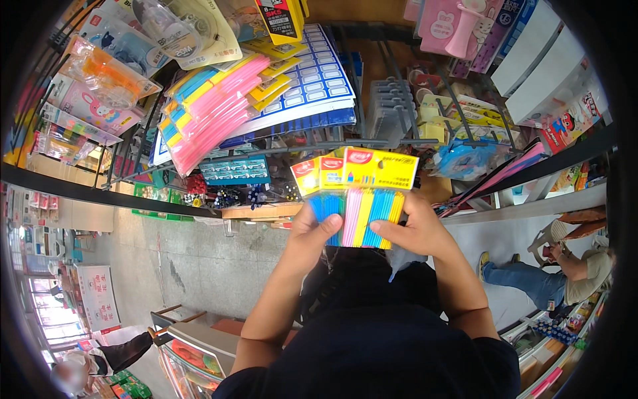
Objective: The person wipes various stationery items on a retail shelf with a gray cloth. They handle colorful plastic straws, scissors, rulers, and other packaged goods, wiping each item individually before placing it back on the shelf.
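Note:
In front of my body I hold several flat clear packs of thin coloured sticks (357,219). Pink, yellow and blue sticks stand in rows beneath yellow and red header cards. My left hand (310,229) grips the left side, its thumb over the blue sticks of a pack that lies behind. Around the right edge closes my right hand (415,227), thumb pressed across blue and yellow sticks. The packs are fanned, so the rear ones are partly covered. Beyond them, larger bundles of pink, yellow and blue sticks (216,110) lie on the rack.
A black wire rack (319,143) spans the far side, with blue-and-white label sheets (316,73) and carded goods. To the right hang more packages, including a blue round item (465,158). A person in jeans (531,279) stands at right; another person (86,369) is at lower left.

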{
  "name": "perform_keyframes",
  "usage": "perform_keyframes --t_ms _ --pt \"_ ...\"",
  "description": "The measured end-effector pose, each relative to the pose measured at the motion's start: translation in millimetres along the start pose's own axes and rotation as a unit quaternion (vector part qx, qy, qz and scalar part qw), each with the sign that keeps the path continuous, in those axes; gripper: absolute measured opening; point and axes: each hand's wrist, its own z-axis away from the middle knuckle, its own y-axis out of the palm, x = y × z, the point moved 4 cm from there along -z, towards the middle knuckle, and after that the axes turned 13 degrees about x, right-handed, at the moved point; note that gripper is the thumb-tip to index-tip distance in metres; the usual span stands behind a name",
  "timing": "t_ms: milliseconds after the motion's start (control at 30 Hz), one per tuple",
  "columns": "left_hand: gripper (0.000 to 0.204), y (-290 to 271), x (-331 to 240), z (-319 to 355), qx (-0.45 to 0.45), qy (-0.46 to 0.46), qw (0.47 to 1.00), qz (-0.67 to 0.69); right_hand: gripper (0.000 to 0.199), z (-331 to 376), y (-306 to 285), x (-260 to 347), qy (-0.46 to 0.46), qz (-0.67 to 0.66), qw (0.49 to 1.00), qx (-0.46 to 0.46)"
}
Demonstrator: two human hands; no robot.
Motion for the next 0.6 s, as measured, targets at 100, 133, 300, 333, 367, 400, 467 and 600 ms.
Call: perform_keyframes --t_ms 100,133,300,333,367,400,467,600 --pt "0.045 5.2 -1.2 -0.9 -0.015 0.021 0.998 0.054 0.034 5.3 -3.9 -6.8 -0.013 -0.037 0.997 -0.061" --pt "0.045 6.5 -1.8 -1.0 -0.038 0.02 0.996 0.074 0.033 8.8 -5.8 -6.2 -0.022 -0.06 0.995 -0.075" --pt "0.039 0.8 -3.0 1.2 -0.103 0.045 0.991 0.072 0.044 47.4 -27.2 -9.1 -0.129 -0.161 0.942 -0.265" --pt "0.039 1.5 -3.5 1.3 -0.106 0.038 0.992 0.049 0.055 55.1 -27.6 -11.0 -0.138 -0.141 0.921 -0.335" --pt "0.039 2.2 -1.9 1.9 -0.104 0.028 0.994 0.018 0.057 57.6 -23.3 -7.3 -0.157 -0.132 0.92 -0.335" --pt "0.04 4.8 -0.2 1.3 -0.099 0.016 0.995 -0.015 0.058 57.5 -17.9 2.9 -0.177 -0.123 0.916 -0.337" --pt "0.041 16.5 -0.4 -1.4 -0.074 -0.013 0.996 -0.043 0.056 47.8 -10.7 13.3 -0.222 -0.077 0.923 -0.305" --pt "0.049 40.0 3.3 -0.2 0.001 -0.078 0.989 -0.127 0.035 9.6 5.0 25.4 -0.234 -0.03 0.947 -0.219"
